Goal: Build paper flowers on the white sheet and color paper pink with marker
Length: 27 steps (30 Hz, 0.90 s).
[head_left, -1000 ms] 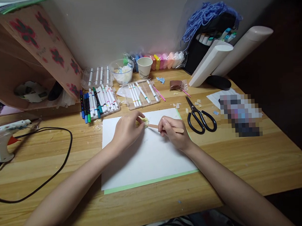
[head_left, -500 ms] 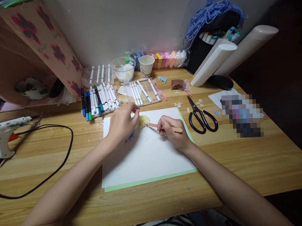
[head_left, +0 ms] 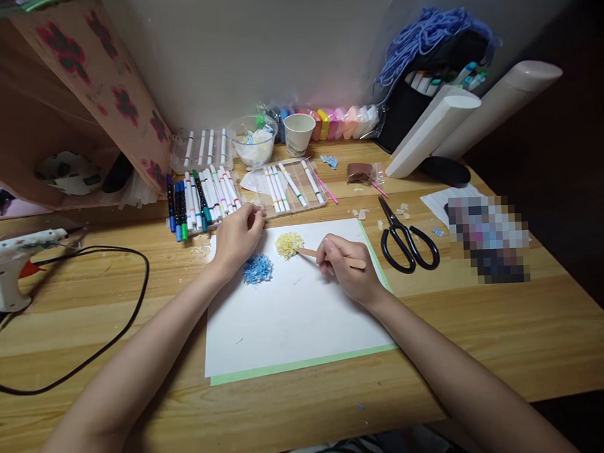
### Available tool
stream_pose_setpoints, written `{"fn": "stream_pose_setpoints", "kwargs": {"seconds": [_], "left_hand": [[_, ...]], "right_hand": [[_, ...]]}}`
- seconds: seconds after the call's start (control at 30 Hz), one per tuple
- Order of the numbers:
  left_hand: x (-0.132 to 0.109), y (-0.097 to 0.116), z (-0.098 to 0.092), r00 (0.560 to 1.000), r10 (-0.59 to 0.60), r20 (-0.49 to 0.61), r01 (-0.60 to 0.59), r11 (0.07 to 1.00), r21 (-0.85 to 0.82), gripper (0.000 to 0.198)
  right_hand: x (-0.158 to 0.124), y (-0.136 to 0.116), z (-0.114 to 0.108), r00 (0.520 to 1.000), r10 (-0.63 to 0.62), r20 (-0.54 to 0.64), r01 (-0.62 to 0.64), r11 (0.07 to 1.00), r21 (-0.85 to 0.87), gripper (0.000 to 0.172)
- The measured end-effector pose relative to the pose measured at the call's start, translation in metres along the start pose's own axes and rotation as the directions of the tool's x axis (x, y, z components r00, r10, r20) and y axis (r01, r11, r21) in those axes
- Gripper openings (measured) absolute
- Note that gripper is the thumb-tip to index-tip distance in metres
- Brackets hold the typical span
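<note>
A white sheet of paper [head_left: 290,314] lies on the wooden desk. On it sit a small yellow fluffy shape [head_left: 289,244] and a blue one [head_left: 257,268]. My right hand [head_left: 346,268] is closed on a wooden stick [head_left: 356,263], and the stick's tip touches the yellow shape. My left hand [head_left: 237,236] rests at the paper's upper left corner, fingers curled together near a tray of markers [head_left: 290,185]. Whether those fingers hold anything is hidden.
Black scissors [head_left: 407,238] lie right of the paper. A glue gun [head_left: 8,263] with a black cord [head_left: 111,328] is at the far left. More markers [head_left: 200,197], a bowl [head_left: 253,138], a paper cup [head_left: 298,133] and coloured clay packs [head_left: 337,121] line the back.
My left hand has drawn away from the yellow shape toward the upper left. That uncovered the yellow shape and the blue one. My right hand has kept its place with the stick.
</note>
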State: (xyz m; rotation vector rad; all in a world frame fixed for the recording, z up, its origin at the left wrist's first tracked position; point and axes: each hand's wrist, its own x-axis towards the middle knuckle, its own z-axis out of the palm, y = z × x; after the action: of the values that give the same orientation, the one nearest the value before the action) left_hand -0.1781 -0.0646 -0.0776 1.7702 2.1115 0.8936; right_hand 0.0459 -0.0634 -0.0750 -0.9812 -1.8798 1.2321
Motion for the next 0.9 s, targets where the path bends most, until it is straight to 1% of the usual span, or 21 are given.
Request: {"fn": "stream_pose_setpoints", "kwargs": {"seconds": [0.17, 0.33, 0.43, 0.53, 0.77, 0.9], "left_hand": [[-0.004, 0.003, 0.002, 0.999, 0.022, 0.036, -0.023, 1.000, 0.019, 0.021], [-0.002, 0.001, 0.003, 0.999, 0.004, 0.049, -0.004, 1.000, -0.010, 0.022], [-0.002, 0.001, 0.004, 0.998, -0.001, 0.055, 0.002, 1.000, -0.018, 0.022], [-0.002, 0.000, 0.004, 0.998, 0.004, 0.062, -0.003, 1.000, -0.013, 0.022], [-0.002, -0.001, 0.005, 0.998, 0.025, 0.065, -0.027, 1.000, 0.017, 0.025], [-0.002, -0.001, 0.005, 0.998, 0.026, 0.065, -0.028, 0.999, 0.024, 0.024]], "right_hand": [[0.001, 0.000, 0.002, 1.000, 0.013, -0.007, -0.013, 0.999, 0.029, 0.042], [0.003, -0.001, 0.004, 1.000, 0.022, -0.020, -0.021, 0.999, 0.043, 0.042], [0.007, -0.003, 0.006, 0.998, 0.033, -0.050, -0.030, 0.998, 0.053, 0.045], [0.016, -0.009, 0.006, 0.996, 0.063, -0.070, -0.060, 0.997, 0.055, 0.047], [0.044, -0.027, 0.012, 0.995, 0.085, -0.051, -0.084, 0.996, 0.036, 0.052], [0.055, -0.031, 0.015, 0.985, 0.162, -0.065, -0.160, 0.986, 0.042, 0.056]]}}
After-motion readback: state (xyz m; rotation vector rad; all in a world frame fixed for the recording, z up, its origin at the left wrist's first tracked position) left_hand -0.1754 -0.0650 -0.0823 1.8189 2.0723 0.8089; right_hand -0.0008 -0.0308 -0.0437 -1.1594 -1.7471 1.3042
